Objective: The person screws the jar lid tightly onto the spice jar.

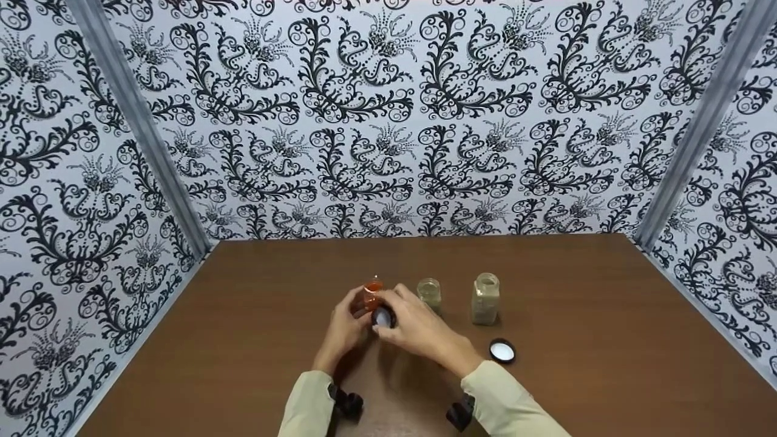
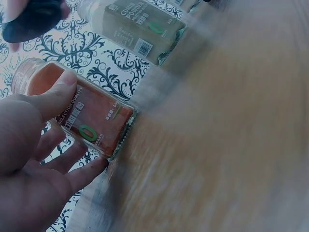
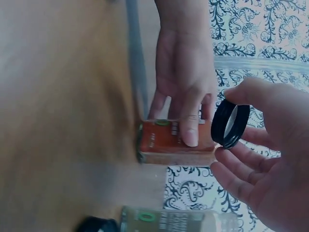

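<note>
Tabletop [image 1: 243, 340]: brown, wood-toned.
Left hand [image 1: 346, 331]: grips the red jar [image 2: 96, 116].
Right hand [image 1: 419, 321]: pinches the held lid [image 3: 223, 121] by its rim.
Tall jar [image 1: 485, 303]: uncapped, right of the short jar [image 1: 429, 295].
Short jar: uncapped; a right-hand swing could spill it.
Red jar: uncapped; base contact unclear; a slack grip could tip it.
Held lid: near red jar; a rim-only pinch could drop it.
Loose lid [image 1: 502, 351]: liner up.
</note>
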### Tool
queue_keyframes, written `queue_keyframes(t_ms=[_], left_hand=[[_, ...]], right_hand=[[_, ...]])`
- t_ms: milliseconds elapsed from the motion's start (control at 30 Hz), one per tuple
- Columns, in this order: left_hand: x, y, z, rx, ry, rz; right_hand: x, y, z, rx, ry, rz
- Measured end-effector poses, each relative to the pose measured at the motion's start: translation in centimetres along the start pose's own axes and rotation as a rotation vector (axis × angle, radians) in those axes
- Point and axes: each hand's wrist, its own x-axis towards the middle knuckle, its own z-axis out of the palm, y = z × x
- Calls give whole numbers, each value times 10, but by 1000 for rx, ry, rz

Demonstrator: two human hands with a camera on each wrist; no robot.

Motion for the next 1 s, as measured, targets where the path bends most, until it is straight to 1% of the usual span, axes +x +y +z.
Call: queue_keyframes(t_ms=[167,267,467,600,667,733,833,1000], left_hand=[[-1,-2,0,-24,3,4],[0,-3,0,-24,3,4],[1,-3,-1,-20,-3,-8],[1,-1,-2,-19,-6,-6],[1,-1,-2,-24,-8,2],[1,0,-2,-43,-11,-6],[0,-1,-2,-40,-22,-10],[0,-1,-2,-35,-35,-47]], right_hand=[[9,-2,-7,4,8,-14],[13,-2,-11,26,-1,8],[20,-3,-17,52,-16,15],[24,-5,-19,68,-40,36],[25,-6,-20,87,-39,45],[28,-7,-20,114,-18,37],[31,-6,-19,153,32,16],[35,-4,-14,210,98,9]])
